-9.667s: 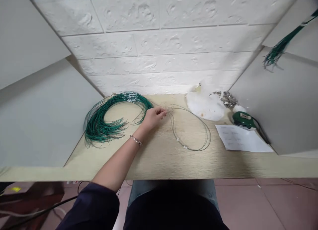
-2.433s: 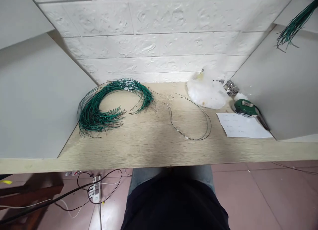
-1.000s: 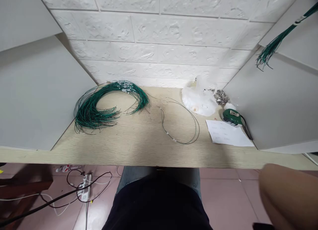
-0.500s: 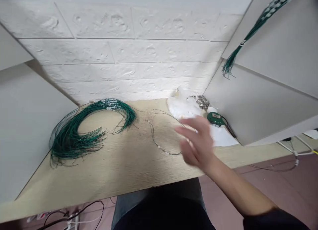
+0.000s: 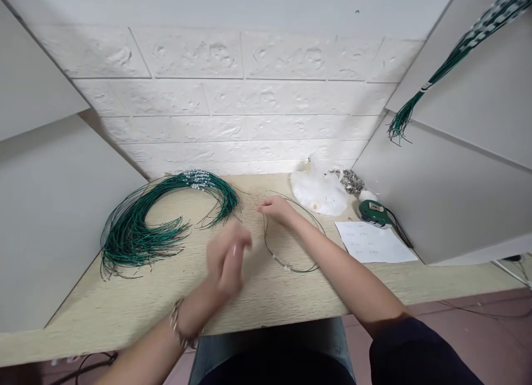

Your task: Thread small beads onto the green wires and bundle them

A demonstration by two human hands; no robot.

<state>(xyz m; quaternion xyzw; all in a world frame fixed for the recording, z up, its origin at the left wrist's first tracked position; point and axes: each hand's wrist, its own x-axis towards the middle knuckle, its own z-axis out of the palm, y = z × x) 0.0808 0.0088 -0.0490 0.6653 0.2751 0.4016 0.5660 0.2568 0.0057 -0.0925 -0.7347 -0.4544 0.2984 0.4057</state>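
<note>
A thin dark cord with a few small white beads [image 5: 286,268] lies in an open loop on the table. At the left end of this cord, my right hand [image 5: 277,210] has its thumb and fingertips pinched together; the fingers cover the cord's tip. My left hand [image 5: 228,258], with a chain bracelet on the wrist, hovers over the table to the left of the loop. Its fingers look curled but are smeared by motion. A large bundle of green cords with white beads [image 5: 128,235] lies curved on the table at the left.
A white bag [image 5: 318,191] and a heap of small silvery pieces [image 5: 351,181] lie at the back right. Nearby are a green tape measure [image 5: 374,212] and a paper with writing [image 5: 374,242]. Another green cord bundle [image 5: 440,69] hangs at the right panel. Panels stand on both sides.
My right hand has moved left from above the loop's right side to the cord's left end, and its fingers have closed. My left hand has come into view. The camera view has shifted slightly.
</note>
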